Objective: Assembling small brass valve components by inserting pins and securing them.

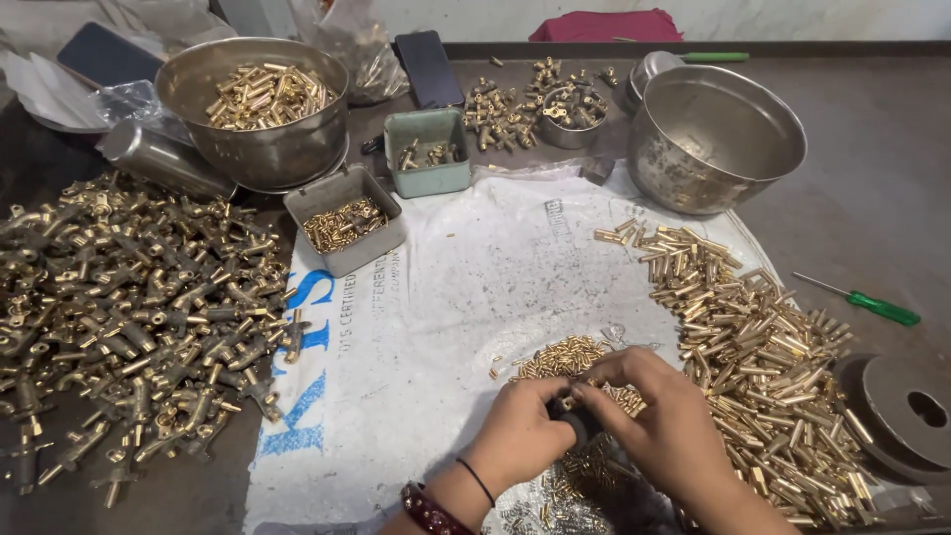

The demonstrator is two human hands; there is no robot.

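Note:
My left hand [520, 428] and my right hand [659, 416] meet over a white printed sack [436, 327] spread on the table. Together they pinch a small dark round part [578, 424] with a little brass piece at its top. Just beyond my fingers lies a small heap of short brass pins [560, 359]. A long pile of brass tubes [753, 347] curves along the right side of my right hand. More small brass and silver bits [555, 505] lie under my wrists.
A big heap of brass T-shaped fittings [129, 307] covers the left. Behind stand a steel bowl of brass parts [256, 99], two small tins [345, 220] [428, 151], an empty steel pot [715, 139], two phones [428, 67], a green screwdriver [872, 305] and a grey disc [906, 414].

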